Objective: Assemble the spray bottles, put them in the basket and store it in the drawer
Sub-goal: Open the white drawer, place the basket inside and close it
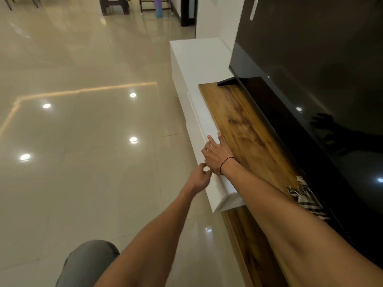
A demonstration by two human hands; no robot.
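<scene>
A long white drawer front [202, 129] runs along the low TV cabinet and looks closed or nearly so. My right hand [217, 155] lies on its top edge with the fingers stretched forward, a black band round the wrist. My left hand [200, 178] is at the drawer's near front edge, fingers loosely curled against the white face; I cannot tell if they hold it. No spray bottles and no basket are in view.
A wooden top [244, 129] carries a large black TV [310, 69] on a foot. A striped cloth [304, 195] lies at the near end. Glossy tiled floor [83, 141] spreads to the left. My knee [87, 264] is at the bottom.
</scene>
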